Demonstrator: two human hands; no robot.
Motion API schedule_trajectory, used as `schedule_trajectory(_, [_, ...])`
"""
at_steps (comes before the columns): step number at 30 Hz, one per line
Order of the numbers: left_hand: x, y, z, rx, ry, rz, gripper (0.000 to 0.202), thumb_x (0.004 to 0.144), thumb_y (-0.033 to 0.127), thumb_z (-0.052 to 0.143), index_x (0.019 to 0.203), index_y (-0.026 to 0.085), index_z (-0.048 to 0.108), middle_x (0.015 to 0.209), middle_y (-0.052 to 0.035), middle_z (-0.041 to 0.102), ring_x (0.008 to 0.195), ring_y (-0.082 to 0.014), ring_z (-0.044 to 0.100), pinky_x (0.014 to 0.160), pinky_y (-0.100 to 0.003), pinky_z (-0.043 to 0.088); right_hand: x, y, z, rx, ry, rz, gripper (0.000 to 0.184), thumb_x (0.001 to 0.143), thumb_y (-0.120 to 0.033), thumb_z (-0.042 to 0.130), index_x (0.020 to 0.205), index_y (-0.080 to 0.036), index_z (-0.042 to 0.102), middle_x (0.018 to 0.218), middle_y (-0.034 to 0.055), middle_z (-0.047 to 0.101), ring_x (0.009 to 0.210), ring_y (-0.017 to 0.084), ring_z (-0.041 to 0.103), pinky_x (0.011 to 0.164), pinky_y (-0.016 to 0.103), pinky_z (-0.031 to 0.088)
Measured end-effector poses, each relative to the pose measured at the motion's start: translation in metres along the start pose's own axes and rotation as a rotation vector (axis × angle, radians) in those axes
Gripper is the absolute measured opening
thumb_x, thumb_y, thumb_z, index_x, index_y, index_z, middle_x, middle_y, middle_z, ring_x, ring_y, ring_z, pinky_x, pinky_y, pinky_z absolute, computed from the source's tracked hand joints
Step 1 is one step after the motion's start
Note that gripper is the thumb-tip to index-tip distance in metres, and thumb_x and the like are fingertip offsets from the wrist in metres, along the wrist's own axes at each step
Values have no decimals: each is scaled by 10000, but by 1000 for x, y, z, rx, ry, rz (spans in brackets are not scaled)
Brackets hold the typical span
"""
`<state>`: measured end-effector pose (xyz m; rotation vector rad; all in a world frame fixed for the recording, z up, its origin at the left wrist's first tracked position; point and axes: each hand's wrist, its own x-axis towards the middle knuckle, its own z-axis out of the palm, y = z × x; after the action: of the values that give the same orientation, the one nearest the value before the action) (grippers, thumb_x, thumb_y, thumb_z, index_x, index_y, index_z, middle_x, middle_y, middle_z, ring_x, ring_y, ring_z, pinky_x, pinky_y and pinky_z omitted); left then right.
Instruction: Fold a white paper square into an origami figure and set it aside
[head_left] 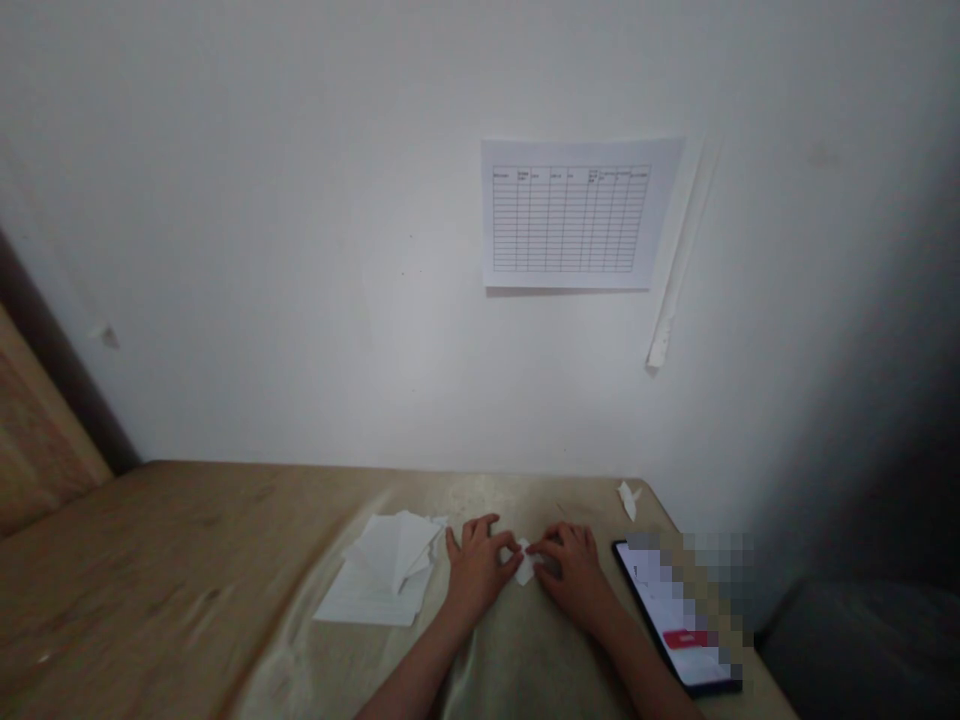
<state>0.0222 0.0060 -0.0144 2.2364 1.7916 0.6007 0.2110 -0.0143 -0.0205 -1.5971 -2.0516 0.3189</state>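
Note:
A small folded piece of white paper [524, 566] lies on the beige table [187, 560], near its far edge. My left hand [477, 572] rests on the table with its fingers curled, fingertips pressing the paper's left side. From the other side, my right hand [574, 577] pinches the paper's right edge with bent fingers. Both hands meet at the paper, which is largely hidden between the fingertips.
A loose stack of white paper sheets [381, 575] lies just left of my left hand. A phone [679, 625] with a lit screen lies right of my right hand. A small paper scrap [628, 499] sits by the wall. A printed table sheet [576, 215] hangs on the wall.

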Motion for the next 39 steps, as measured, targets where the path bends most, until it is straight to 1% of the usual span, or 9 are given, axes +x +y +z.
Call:
schedule_trajectory(5, [0,-2,-1,2,-27,20,229,797,460,706,1011,380,727,1465,-19,506,1369,-325,388,1123,-721,81,1,3,1,11,10,21,224,855,-266,605,1012,-359,734,1130,19,642,1175,245,504,1143,488,201])
schedule_trajectory(11, [1,-5,-5,10,-116,36,336,758,518,722,1069,393,703,1530,-16,433,1429,-340,311,1118,-739,53,1,3,-1,32,16,21,234,853,-258,579,1000,-353,735,1117,12,649,1160,242,511,1125,469,234])
schedule_trajectory(16, [1,-9,-5,4,-141,51,421,713,547,750,1105,410,685,1554,-22,406,1446,-354,291,1111,-755,29,4,10,2,61,-3,12,338,814,-150,521,984,-347,738,1103,15,655,1152,236,517,1119,461,236])
schedule_trajectory(20, [0,-11,-6,-1,-154,64,432,708,543,758,1115,417,683,1560,-17,403,1454,-355,285,1118,-748,19,5,15,4,95,4,4,406,770,-91,489,971,-337,742,1109,15,662,1156,227,515,1109,440,242])
schedule_trajectory(25, [-1,-12,-7,-7,-174,89,410,743,515,748,1143,473,673,1558,11,409,1462,-351,268,1120,-745,1,6,15,3,110,-9,4,370,811,-131,490,974,-338,749,1108,15,681,1159,229,520,1102,444,244])
schedule_trajectory(32, [0,-13,-7,-12,-196,94,408,766,498,733,1166,526,658,1561,11,402,1470,-355,252,1112,-753,-23,8,19,2,115,-28,7,321,800,-160,547,945,-343,767,1097,13,703,1165,234,525,1094,437,251])
schedule_trajectory(36, [1,-12,-9,2,-233,95,407,796,533,684,1201,525,641,1579,17,373,1478,-363,231,1122,-740,-27,9,24,2,137,-49,14,238,814,-212,588,884,-340,776,1081,7,707,1163,241,523,1108,442,233])
schedule_trajectory(39, [1,-13,-10,2,-253,93,419,801,548,673,1218,521,634,1590,10,355,1486,-369,210,1122,-738,-28,9,25,1,136,-48,28,191,833,-261,603,878,-336,774,1085,8,698,1161,240,525,1119,442,222])
